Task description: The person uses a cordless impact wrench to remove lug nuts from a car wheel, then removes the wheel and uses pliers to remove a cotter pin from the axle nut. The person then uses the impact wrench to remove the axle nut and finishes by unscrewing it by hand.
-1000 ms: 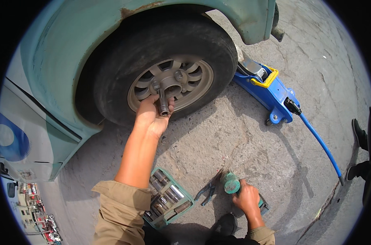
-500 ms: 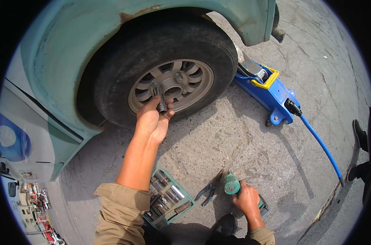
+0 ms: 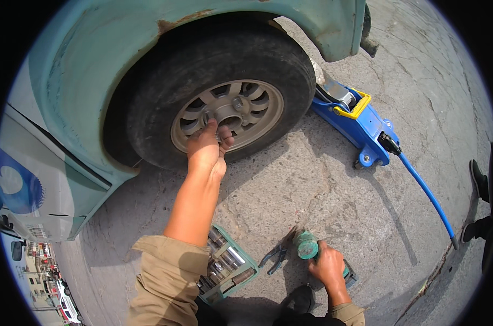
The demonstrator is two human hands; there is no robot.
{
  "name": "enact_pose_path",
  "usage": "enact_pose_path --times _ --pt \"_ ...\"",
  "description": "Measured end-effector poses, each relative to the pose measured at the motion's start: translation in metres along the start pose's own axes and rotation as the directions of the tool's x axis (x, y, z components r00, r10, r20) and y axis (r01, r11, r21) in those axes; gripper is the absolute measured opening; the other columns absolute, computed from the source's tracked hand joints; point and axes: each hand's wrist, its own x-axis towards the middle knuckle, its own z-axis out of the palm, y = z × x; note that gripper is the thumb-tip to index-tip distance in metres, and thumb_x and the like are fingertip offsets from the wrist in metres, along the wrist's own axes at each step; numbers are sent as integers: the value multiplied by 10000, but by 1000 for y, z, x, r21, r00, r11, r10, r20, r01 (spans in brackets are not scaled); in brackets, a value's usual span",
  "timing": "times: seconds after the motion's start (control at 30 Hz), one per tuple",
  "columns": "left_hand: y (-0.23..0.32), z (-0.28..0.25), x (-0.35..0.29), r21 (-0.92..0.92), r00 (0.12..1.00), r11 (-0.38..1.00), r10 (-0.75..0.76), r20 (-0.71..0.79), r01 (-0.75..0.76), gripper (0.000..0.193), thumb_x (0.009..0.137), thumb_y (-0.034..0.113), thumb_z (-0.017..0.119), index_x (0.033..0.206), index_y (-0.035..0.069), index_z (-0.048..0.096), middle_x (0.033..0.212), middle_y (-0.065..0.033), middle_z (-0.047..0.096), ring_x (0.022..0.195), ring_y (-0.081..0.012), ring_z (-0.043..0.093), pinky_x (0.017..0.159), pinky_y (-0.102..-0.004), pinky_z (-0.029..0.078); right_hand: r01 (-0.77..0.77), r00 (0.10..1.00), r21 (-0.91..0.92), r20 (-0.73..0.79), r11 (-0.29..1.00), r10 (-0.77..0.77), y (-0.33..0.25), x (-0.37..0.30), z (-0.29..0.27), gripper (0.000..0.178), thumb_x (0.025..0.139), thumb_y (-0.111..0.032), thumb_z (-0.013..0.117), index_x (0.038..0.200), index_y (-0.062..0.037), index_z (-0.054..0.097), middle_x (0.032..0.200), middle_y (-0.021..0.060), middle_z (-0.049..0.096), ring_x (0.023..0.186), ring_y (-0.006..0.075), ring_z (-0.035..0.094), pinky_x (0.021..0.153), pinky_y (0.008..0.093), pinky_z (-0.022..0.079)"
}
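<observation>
My left hand [image 3: 204, 148] is raised to the silver wheel rim [image 3: 277, 113], inside a black tyre [image 3: 159, 106]. Its fingers close around a metal socket [image 3: 219, 137], mostly hidden by the hand, at the lower left of the hub. Whether the socket sits on a lug nut I cannot tell. Down on the right, my right hand [image 3: 329, 266] grips the handle of a green cordless impact wrench [image 3: 307, 248], held low by the ground. An open green case of sockets [image 3: 227, 261] lies partly under my left forearm, and pliers [image 3: 276, 255] rest between it and the wrench.
A pale green vehicle body [image 3: 83, 70] arches over the wheel, with rust at the fender edge. Right of the tyre stands a blue floor jack [image 3: 349, 122] with a yellow bar; its long blue handle [image 3: 428, 190] reaches toward a bystander's dark shoes [image 3: 479, 180].
My left hand has moved up and in toward the rim with the socket, which shows less now. The right hand and the wrench have stayed in place.
</observation>
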Motion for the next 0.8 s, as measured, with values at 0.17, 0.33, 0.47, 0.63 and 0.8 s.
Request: enact_pose_path --times 0.17,0.33,0.47,0.63,0.8 --pt "3 -4 11 106 999 994 0 40 -4 239 1070 201 600 1128 -29 574 913 -144 685 709 -196 654 583 -313 572 31 999 -1 -31 1000 -31 1 0 2 447 742 -251 823 1055 -20 603 887 220 723 802 420 714 721 502 567" --pt "7 1 13 200 997 980 -20 79 4 271 1092 218 551 1121 -50 582 865 -155 687 654 -207 656 552 -310 560 8 1000 -12 -23 1000 -8 4 -1 -1 454 745 -254 824 1064 -16 606 846 233 720 809 428 713 731 504 569" --pt "14 -14 17 101 981 994 -62 183 44 300 1101 225 528 1154 -67 569 932 -198 706 743 -255 711 642 -352 633 -30 999 18 16 999 30 -5 1 -5 431 749 -256 820 1046 -15 622 837 247 718 820 446 709 742 517 569" --pt "27 -26 16 196 950 978 -131 284 76 432 1125 261 468 1349 -108 454 1138 -304 686 1012 -380 728 880 -461 667 -3 1000 93 -30 996 6 -2 -1 -15 372 759 -244 801 1026 -23 668 847 253 713 834 461 701 729 517 558" --pt "30 -56 11 315 945 943 -193 264 104 546 1111 391 476 1350 -100 500 1100 -258 703 1015 -332 729 913 -420 638 279 953 437 -235 855 -191 -52 5 -51 187 816 -110 735 983 -31 702 824 155 706 752 338 667 710 402 537"
